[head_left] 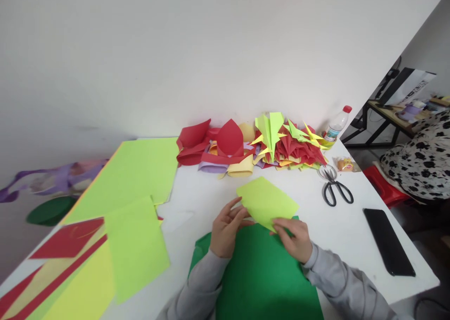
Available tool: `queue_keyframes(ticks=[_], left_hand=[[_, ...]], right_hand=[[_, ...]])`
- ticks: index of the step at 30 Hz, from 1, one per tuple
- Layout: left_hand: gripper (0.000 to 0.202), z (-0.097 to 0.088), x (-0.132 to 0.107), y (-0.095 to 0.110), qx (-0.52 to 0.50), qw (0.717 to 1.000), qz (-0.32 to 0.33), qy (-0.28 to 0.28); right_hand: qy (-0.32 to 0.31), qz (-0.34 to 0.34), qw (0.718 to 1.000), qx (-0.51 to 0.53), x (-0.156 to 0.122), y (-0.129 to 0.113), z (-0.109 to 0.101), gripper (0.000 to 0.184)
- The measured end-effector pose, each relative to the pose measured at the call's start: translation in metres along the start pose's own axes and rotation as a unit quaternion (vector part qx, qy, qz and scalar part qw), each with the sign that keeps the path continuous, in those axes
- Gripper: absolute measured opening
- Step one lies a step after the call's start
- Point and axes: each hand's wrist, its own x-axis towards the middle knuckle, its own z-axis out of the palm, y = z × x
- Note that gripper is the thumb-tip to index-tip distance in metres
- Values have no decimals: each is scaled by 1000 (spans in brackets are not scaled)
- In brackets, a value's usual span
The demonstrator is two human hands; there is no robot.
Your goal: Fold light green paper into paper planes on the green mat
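A small lime-green sheet of paper is held tilted over the table, its edges straight. My left hand grips the sheet's left edge between thumb and fingers. At its lower right edge, my right hand pinches it with the thumb below. Under both hands lies a large dark green sheet, partly covered by my forearms. Beyond the sheet sits a pile of folded red, lime and yellow paper pieces.
Lime sheets and red and yellow strips cover the left side. Rolled red paper pieces stand by the wall. On the right are black-handled scissors, a phone, a bottle and a small wrapped snack.
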Motion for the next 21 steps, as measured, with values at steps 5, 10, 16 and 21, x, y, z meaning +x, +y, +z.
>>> queue_keyframes(ticks=[5,10,16,21], left_hand=[[74,-4,4,4,-80,993,-36,74],[116,1,-2,11,-117,986,-37,110],[121,9,-6,9,-154,978,-74,123],[122,22,-12,3,-167,974,-93,121]], right_hand=[[-52,-23,998,-8,-2,3,3,24],[27,137,985,105,4,11,6,54],[98,245,914,308,21,9,-1,68],[41,314,870,377,17,6,16,48]])
